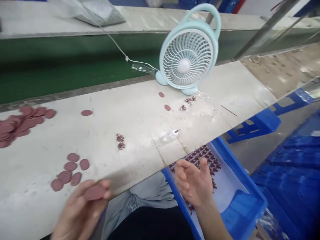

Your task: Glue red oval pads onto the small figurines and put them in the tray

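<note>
My left hand (81, 210) is closed on an oval reddish-brown disc (95, 192), pinched between thumb and fingers over the table's front edge. Several similar loose discs (70, 166) lie on the white tabletop just beyond it. My right hand (193, 181) is held palm up with thumb and fingers apart, and nothing shows in it. Below that hand is a blue tray (240, 173) with many small dark red pieces (203, 156) in rows; the hand hides part of them. A small cluster of similar dark red pieces (120, 141) rests on the table between both hands.
A larger pile of discs (18, 125) sits at the left. A light blue fan (188, 55) stands at the back, its white cord (115, 41) running left. A small clear bottle (170, 136) with a dark tip lies near the front edge. Blue crates (290, 166) are at right.
</note>
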Motion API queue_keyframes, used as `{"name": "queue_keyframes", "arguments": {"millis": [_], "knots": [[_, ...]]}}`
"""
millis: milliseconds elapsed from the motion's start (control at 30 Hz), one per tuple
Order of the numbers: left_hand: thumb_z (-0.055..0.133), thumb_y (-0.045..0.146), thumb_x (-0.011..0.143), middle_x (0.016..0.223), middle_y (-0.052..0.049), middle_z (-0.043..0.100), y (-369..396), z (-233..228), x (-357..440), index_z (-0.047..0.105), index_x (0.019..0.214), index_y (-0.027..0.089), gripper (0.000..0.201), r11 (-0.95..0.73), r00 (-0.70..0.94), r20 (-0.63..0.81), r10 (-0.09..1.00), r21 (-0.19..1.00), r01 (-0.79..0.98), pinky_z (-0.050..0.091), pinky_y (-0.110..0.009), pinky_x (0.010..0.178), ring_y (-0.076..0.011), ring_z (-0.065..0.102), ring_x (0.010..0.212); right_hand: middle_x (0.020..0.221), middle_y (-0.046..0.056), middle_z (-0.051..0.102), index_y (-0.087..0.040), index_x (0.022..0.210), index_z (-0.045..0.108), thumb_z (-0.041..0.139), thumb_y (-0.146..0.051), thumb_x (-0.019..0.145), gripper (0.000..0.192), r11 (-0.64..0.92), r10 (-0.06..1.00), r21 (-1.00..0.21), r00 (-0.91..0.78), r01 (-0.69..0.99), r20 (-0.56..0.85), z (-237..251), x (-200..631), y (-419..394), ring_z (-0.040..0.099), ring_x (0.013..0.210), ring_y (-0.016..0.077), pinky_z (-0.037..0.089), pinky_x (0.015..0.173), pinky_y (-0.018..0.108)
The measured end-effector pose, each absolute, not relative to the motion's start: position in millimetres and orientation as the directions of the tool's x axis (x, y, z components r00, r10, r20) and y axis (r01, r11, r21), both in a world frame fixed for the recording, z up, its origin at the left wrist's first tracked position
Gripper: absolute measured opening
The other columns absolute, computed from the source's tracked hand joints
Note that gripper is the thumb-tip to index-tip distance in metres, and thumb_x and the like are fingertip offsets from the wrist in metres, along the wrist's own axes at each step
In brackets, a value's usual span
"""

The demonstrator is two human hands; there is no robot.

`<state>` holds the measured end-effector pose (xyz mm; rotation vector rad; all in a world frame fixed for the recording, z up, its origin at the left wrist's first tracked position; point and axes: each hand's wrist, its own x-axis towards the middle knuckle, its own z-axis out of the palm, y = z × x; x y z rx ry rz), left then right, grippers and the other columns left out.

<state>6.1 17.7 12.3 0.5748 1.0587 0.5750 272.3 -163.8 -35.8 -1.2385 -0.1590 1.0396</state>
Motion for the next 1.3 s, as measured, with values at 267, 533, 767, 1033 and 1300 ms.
{"name": "queue_keyframes", "arguments": {"millis": [267, 533, 767, 1033, 1300], "knots": [[0.081, 0.020, 0.081, 0.121, -0.010, 0.076, -16, -12, 37, 0.079, 0.106, 0.023, 0.025, 0.818, 0.682, -0.474, 0.557, 0.458, -0.349, 0.057, -0.014, 0.068, -0.0199, 0.074, 0.101, 0.073, -0.005, 0.051, -0.023, 0.111, 0.071, 0.042, -0.061, 0.102, 0.048, 0.221, 0.885, -0.440, 0.369, -0.870, -0.284, -19, 274, -45, 0.036, 0.048, 0.0047, 0.035, 0.037, 0.004], [0.078, 0.017, 0.085, 0.119, -0.012, 0.077, -21, -18, 39, 0.078, 0.109, 0.021, 0.025, 0.837, 0.711, -0.453, 0.537, 0.387, -0.386, 0.060, -0.020, 0.077, -0.0215, 0.075, 0.102, 0.069, 0.001, 0.063, -0.025, 0.106, 0.069, 0.067, -0.058, 0.088, 0.038, 0.013, 0.860, -0.849, 0.439, -0.529, -0.261, 20, 205, -85, 0.054, 0.043, 0.0128, 0.043, 0.034, 0.022], [0.076, 0.019, 0.087, 0.120, -0.010, 0.076, -25, -11, 45, 0.078, 0.110, 0.022, 0.023, 0.805, 0.697, -0.407, 0.590, 0.366, -0.468, 0.060, -0.025, 0.086, -0.0187, 0.075, 0.099, 0.089, 0.005, 0.060, -0.033, 0.116, 0.064, 0.065, -0.051, 0.091, 0.031, 0.053, 0.702, -0.998, 0.710, 0.021, 0.052, 13, 168, -88, 0.060, 0.057, 0.0221, 0.051, 0.044, 0.038], [0.078, 0.018, 0.086, 0.116, -0.009, 0.078, -25, -5, 46, 0.079, 0.108, 0.022, 0.022, 0.788, 0.690, -0.384, 0.613, 0.355, -0.503, 0.059, -0.026, 0.087, -0.0180, 0.075, 0.098, 0.083, 0.007, 0.063, -0.038, 0.115, 0.067, 0.063, -0.054, 0.089, 0.031, 0.050, 0.658, -0.967, 0.720, 0.249, 0.219, 14, 165, -83, 0.056, 0.061, 0.0313, 0.045, 0.046, 0.045], [0.078, 0.018, 0.086, 0.116, -0.009, 0.078, -26, -6, 43, 0.079, 0.108, 0.022, 0.022, 0.787, 0.688, -0.387, 0.614, 0.365, -0.498, 0.060, -0.026, 0.087, -0.0190, 0.075, 0.101, 0.085, 0.006, 0.061, -0.035, 0.118, 0.066, 0.059, -0.048, 0.093, 0.029, 0.079, 0.652, -0.964, 0.719, 0.255, 0.243, 13, 157, -84, 0.052, 0.065, 0.0295, 0.041, 0.053, 0.042]]}}
